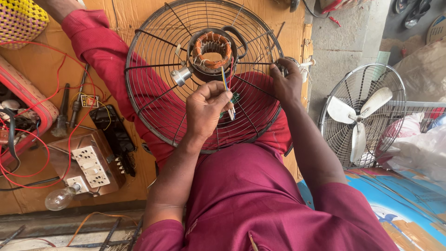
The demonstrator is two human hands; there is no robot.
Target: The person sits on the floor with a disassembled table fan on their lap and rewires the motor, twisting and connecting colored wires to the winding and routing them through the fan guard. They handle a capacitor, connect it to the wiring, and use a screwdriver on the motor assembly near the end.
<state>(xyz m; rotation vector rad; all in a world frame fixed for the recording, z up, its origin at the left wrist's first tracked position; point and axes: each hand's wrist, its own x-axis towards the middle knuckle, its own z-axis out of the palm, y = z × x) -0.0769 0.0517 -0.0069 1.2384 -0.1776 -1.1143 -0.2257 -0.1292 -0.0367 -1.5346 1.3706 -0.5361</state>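
Note:
A round wire fan guard (139, 93) lies across my lap, with a motor stator of copper windings (212, 49) at its centre and a metal shaft (180, 75) sticking out to the left. My left hand (206, 109) is over the middle of the guard, pinching thin blue, yellow and white wires (227, 90) that run up to the windings. My right hand (285, 81) grips the guard's right rim, next to a white knob (305, 65). I wear maroon clothes.
On cardboard at left lie a wooden switch board with sockets (90, 167), a glass bulb (59, 198), red wires (69, 139), screwdrivers (62, 111) and a black part (114, 132). A woven basket (21, 21) sits top left. Another fan with white blades (357, 116) stands at right.

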